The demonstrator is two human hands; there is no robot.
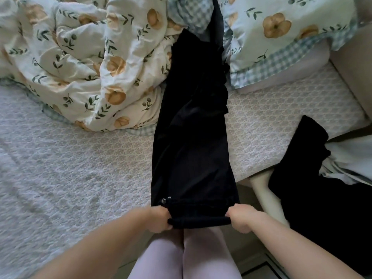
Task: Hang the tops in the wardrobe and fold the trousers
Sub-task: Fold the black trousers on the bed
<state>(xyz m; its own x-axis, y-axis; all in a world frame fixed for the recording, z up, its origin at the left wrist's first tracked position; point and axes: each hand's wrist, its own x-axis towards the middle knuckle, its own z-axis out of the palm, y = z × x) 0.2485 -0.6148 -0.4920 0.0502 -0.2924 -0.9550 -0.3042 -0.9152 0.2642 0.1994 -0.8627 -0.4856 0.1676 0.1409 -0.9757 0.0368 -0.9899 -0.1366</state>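
Now we hold the black trousers (pixel 193 141) by the waistband, one corner in each hand. Our left hand (pixel 159 219) has its fingers curled round the waistband's left end, just below the two metal buttons (pixel 165 199), and our right hand (pixel 240 218) grips the right end in the same way, so the band runs taut between them. From there the trousers stretch away from us, lying lengthwise on the bed (pixel 70 168), legs together; their far end runs up between the rumpled floral duvet (pixel 80 57) on the left and the floral pillow (pixel 281 33) on the right. Another black garment (pixel 306 168) hangs over the bed's right corner, well apart from the trousers. Our knees in pale leggings (pixel 185 256) show just beneath the waistband.
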